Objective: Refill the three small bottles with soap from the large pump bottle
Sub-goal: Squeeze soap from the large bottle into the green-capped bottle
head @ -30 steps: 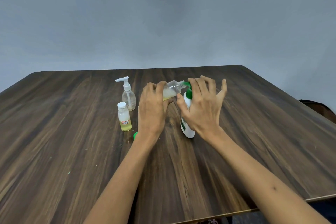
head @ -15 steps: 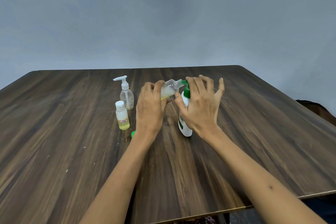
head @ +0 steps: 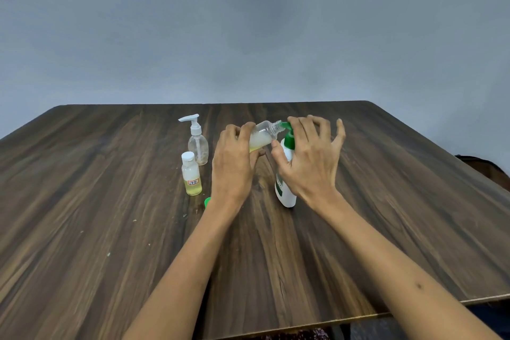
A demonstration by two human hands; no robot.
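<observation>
left hand (head: 234, 163) is closed around a small clear plastic bottle (head: 262, 136), uncapped, tilted almost on its side above the table, open neck pointing right at the green pump nozzle. thumb and fingers wrap the bottle's lower half; pale yellowish, foamy soap fills roughly the lower part of it, the rest looks clear.

right hand (head: 309, 163) rests over the large white pump bottle with green pump head (head: 285, 190). fingers are spread wide, index and middle lying on top of the pump head, thumb against the bottle's neck side, little finger lifted off to the right. it presses or covers rather than grips around; how far the pump is pushed down cannot be told. the pump spout meets the small bottle's mouth, touching or just inside, too small to separate.

the large bottle stands upright on the dark wood-grain table (head: 110, 201), near the middle, slightly toward the far edge. it has a green label patch on its left side.

left of the hands, toward the far edge: a small clear pump bottle with white pump (head: 197, 143), upright, nearly empty with some residue at the bottom. just in front of it, a small clear bottle with white screw cap (head: 191, 174), upright, yellow liquid in its lower part, small red-bordered label. a green cap (head: 207, 202) lies on the table beside the left wrist, partly hidden by it.
</observation>
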